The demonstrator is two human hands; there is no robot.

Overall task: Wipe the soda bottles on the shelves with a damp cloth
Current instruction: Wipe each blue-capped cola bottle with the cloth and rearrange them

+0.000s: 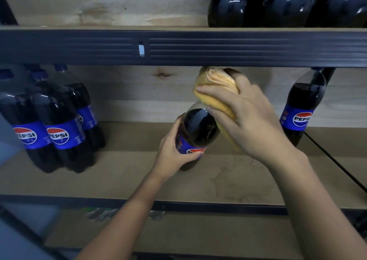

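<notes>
A dark Pepsi bottle [198, 128] with a blue label stands on the middle shelf board [123, 172]. My left hand [174, 152] grips it around the label. My right hand [246, 118] holds a bunched yellow cloth [215, 89] wrapped over the bottle's neck and upper right side. The cap is hidden under the cloth.
A group of Pepsi bottles [57, 124] stands at the left of the same shelf, and one more bottle [303, 108] at the right. A dark metal shelf rail [198, 47] crosses above; bottle bases [288, 3] sit on the upper shelf. A black cable [337, 162] runs at right.
</notes>
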